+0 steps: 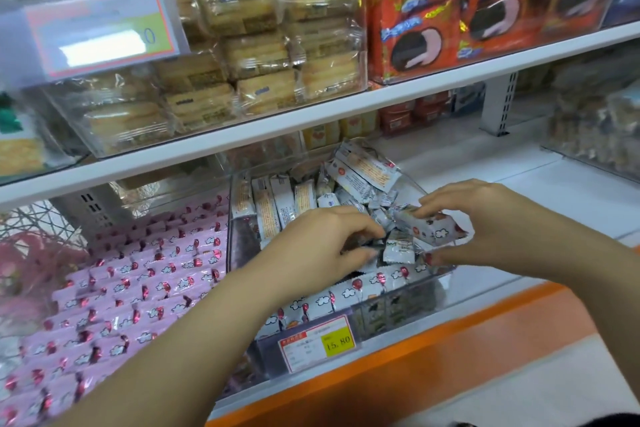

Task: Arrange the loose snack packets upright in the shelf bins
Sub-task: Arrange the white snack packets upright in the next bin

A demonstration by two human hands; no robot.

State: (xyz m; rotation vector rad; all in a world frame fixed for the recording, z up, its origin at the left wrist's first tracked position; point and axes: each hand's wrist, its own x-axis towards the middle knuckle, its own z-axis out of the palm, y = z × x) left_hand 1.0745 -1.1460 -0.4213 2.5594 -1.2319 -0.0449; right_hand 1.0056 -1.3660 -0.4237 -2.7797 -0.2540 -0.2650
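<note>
Right hand [491,218] pinches white packet [427,227] above bin [415,291] (shelf beyond bare).

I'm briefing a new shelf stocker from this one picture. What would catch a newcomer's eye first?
First, the two bare hands over the clear plastic bin of white snack packets at centre: the right hand pinches a white packet with cloud and balloon print, and the left hand grips others. Next, the neat rows of pink packets at lower left, then the red-orange sandwich cookie packs on the upper shelf, top right.
</note>
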